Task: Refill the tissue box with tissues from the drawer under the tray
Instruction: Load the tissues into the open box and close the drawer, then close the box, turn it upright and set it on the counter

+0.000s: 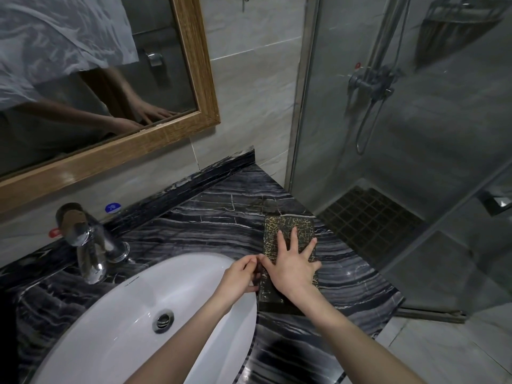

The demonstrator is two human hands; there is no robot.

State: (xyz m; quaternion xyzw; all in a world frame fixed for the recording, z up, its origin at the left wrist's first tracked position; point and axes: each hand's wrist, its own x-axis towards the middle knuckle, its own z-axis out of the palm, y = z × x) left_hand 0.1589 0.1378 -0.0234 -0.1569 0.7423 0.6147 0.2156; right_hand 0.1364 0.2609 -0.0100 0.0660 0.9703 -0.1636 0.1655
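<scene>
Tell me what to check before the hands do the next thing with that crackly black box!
1. Box resting flat on the counter: ok.
2. Right hand pressed flat on the box's top, steadying it: ok.
3. Left hand at the box's left edge, fingertips pinching there: ok, though what it grips cannot be told.
4. Box open yet: cannot tell; the hands cover the edge.
5. Tissues ready nearby: not ok, none in view.
6. Box clear of the sink: not ok; its near left corner sits right beside the basin rim, so it might slip in.
</scene>
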